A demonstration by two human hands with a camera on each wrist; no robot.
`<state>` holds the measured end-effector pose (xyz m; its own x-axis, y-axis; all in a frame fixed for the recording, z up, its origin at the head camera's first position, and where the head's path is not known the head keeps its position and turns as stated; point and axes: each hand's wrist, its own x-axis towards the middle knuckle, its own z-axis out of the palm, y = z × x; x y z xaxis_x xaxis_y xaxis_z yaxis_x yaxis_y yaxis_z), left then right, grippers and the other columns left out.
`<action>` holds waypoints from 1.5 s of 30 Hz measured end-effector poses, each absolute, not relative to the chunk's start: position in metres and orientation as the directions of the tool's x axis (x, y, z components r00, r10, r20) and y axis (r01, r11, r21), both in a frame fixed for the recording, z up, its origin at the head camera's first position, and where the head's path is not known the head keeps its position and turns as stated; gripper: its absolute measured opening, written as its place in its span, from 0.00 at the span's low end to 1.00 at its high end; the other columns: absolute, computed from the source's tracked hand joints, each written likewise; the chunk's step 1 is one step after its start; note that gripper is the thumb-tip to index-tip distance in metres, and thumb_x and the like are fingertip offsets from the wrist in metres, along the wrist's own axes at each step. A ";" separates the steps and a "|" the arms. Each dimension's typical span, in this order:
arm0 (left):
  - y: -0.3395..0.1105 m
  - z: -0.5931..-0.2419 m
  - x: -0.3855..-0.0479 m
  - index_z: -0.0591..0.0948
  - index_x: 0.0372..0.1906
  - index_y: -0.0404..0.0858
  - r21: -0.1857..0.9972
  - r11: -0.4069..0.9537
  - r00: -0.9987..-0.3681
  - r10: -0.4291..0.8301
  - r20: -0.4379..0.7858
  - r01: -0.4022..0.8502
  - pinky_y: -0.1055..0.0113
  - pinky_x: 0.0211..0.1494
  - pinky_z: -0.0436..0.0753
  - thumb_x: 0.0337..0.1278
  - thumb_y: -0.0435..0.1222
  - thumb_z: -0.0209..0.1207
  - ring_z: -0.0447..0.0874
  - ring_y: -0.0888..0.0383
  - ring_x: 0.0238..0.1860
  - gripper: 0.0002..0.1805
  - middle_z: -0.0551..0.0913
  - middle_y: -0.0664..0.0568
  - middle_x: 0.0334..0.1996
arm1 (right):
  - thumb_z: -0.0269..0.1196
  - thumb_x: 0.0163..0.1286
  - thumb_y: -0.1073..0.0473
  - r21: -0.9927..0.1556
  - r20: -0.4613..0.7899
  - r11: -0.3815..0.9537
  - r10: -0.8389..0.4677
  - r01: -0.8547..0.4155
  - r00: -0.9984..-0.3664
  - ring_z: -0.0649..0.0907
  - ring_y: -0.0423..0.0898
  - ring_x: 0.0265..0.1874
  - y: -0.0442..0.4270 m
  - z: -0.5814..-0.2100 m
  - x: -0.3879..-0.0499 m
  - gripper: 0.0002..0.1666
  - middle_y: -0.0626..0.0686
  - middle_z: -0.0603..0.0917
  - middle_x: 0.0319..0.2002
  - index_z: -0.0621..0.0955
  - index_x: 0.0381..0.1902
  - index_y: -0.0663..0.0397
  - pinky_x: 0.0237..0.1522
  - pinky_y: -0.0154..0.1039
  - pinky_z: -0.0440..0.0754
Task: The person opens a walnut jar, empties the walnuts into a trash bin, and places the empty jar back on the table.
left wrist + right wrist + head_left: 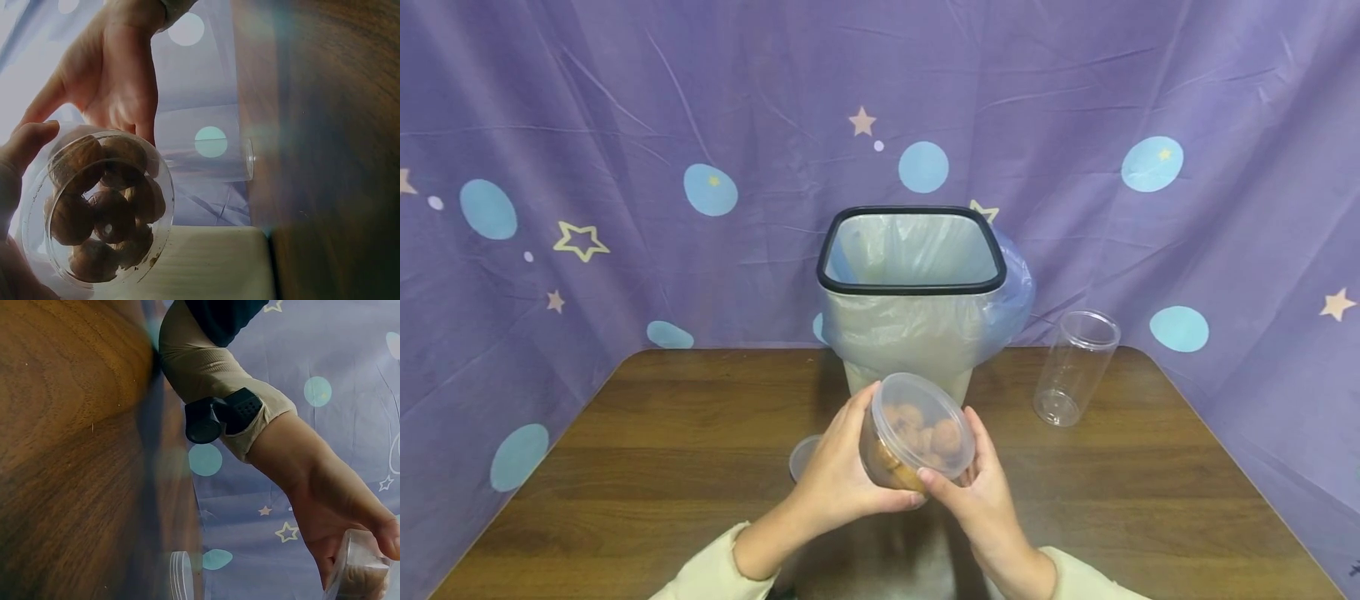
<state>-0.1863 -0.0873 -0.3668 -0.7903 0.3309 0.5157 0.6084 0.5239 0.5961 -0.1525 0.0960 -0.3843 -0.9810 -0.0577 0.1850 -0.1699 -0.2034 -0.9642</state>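
Disc of translucent plastic (802,456) is lying on the worktop (700,425), left of its middle, partly hidden behind your left hand (841,467), which is gripping the left side of a lidded jar (883,467). You are holding this jar off the worktop, about midway between its left and right edges, and brown balls (112,215) are filling it. The jar is tilting, its long axis running from the base at lower left to the lid (923,423) at upper right; neither hand is nearer, since both are touching it. Beyond the jar, a black-rimmed bin (912,291) is standing toward the worktop's far edge, a bluish bag (1013,287) lining it. Your right hand (983,492) is gripping the jar's right side, its thumb resting at the lid's rim. Farther right, a transparent, open-topped cylinder (1075,367) is standing near the far right corner. A purple curtain (760,275) is hanging behind and along both sides.
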 end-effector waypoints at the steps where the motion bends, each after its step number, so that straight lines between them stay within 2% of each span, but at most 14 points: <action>1: -0.087 -0.367 -0.186 0.58 0.70 0.44 0.598 0.523 -0.791 0.330 0.516 0.608 0.46 0.60 0.70 0.19 0.56 0.76 0.66 0.50 0.64 0.63 0.66 0.52 0.66 | 0.69 0.55 0.60 -0.964 0.186 -0.203 -0.053 -0.172 -0.981 0.53 0.60 0.71 0.096 -0.384 -0.153 0.60 0.64 0.49 0.72 0.43 0.73 0.63 0.67 0.50 0.51; 6: -0.087 -0.368 -0.186 0.58 0.70 0.44 0.594 0.532 -0.793 0.323 0.517 0.604 0.45 0.60 0.71 0.19 0.57 0.76 0.66 0.50 0.64 0.63 0.67 0.52 0.65 | 0.69 0.55 0.60 -0.961 0.194 -0.210 -0.051 -0.180 -0.980 0.53 0.60 0.71 0.094 -0.386 -0.154 0.59 0.64 0.50 0.72 0.44 0.72 0.64 0.68 0.51 0.51; 11: -0.087 -0.368 -0.186 0.58 0.70 0.44 0.601 0.533 -0.798 0.313 0.514 0.596 0.47 0.61 0.70 0.17 0.56 0.77 0.66 0.51 0.64 0.64 0.67 0.52 0.65 | 0.69 0.55 0.61 -0.959 0.201 -0.213 -0.049 -0.187 -0.978 0.57 0.59 0.69 0.094 -0.387 -0.155 0.57 0.63 0.55 0.71 0.46 0.72 0.64 0.63 0.32 0.63; 14: -0.087 -0.368 -0.186 0.58 0.70 0.44 0.595 0.535 -0.795 0.314 0.519 0.600 0.47 0.61 0.71 0.17 0.55 0.77 0.66 0.51 0.64 0.64 0.67 0.51 0.65 | 0.69 0.54 0.62 -0.952 0.221 -0.224 -0.041 -0.207 -0.974 0.60 0.58 0.68 0.094 -0.388 -0.156 0.56 0.64 0.58 0.69 0.48 0.72 0.64 0.58 0.24 0.66; 17: -0.087 -0.368 -0.186 0.58 0.70 0.43 0.588 0.533 -0.789 0.318 0.526 0.608 0.48 0.61 0.71 0.17 0.56 0.77 0.67 0.52 0.63 0.64 0.67 0.51 0.65 | 0.69 0.54 0.63 -0.946 0.251 -0.220 -0.036 -0.238 -0.967 0.62 0.56 0.67 0.095 -0.388 -0.156 0.54 0.65 0.60 0.68 0.50 0.71 0.65 0.58 0.24 0.66; 23: -0.088 -0.367 -0.187 0.58 0.69 0.43 0.593 0.526 -0.789 0.330 0.519 0.610 0.48 0.61 0.71 0.18 0.56 0.77 0.67 0.51 0.63 0.64 0.68 0.51 0.65 | 0.70 0.53 0.65 -0.938 0.298 -0.201 -0.043 -0.284 -0.954 0.68 0.43 0.64 0.099 -0.387 -0.157 0.53 0.64 0.62 0.67 0.52 0.71 0.65 0.60 0.25 0.66; 27: -0.090 -0.367 -0.188 0.58 0.69 0.42 0.615 0.496 -0.789 0.350 0.505 0.614 0.47 0.61 0.71 0.19 0.55 0.77 0.67 0.52 0.63 0.63 0.68 0.50 0.65 | 0.70 0.52 0.66 -0.933 0.324 -0.184 -0.056 -0.309 -0.944 0.68 0.40 0.63 0.103 -0.387 -0.157 0.55 0.65 0.61 0.68 0.52 0.70 0.67 0.60 0.24 0.65; 36: -0.092 -0.367 -0.186 0.58 0.70 0.45 0.662 0.447 -0.798 0.369 0.477 0.602 0.46 0.61 0.70 0.20 0.53 0.77 0.69 0.53 0.62 0.62 0.69 0.49 0.63 | 0.72 0.49 0.67 -0.924 0.375 -0.122 -0.093 -0.364 -0.922 0.67 0.36 0.64 0.111 -0.389 -0.162 0.57 0.64 0.58 0.70 0.52 0.71 0.65 0.61 0.24 0.63; 45: -0.094 -0.368 -0.183 0.58 0.70 0.44 0.690 0.454 -0.825 0.349 0.445 0.564 0.45 0.60 0.70 0.19 0.52 0.78 0.69 0.51 0.61 0.63 0.68 0.50 0.64 | 0.71 0.52 0.65 -0.879 0.460 -0.204 -0.129 -0.431 -0.878 0.65 0.38 0.66 0.118 -0.389 -0.163 0.56 0.67 0.56 0.70 0.51 0.71 0.66 0.63 0.27 0.63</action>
<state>-0.1835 -0.0945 -0.3685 -0.8248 0.3488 0.4451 0.5641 0.4541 0.6896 -0.1629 0.1181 -0.3893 -0.8784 -0.1287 0.4603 -0.4308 -0.2040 -0.8791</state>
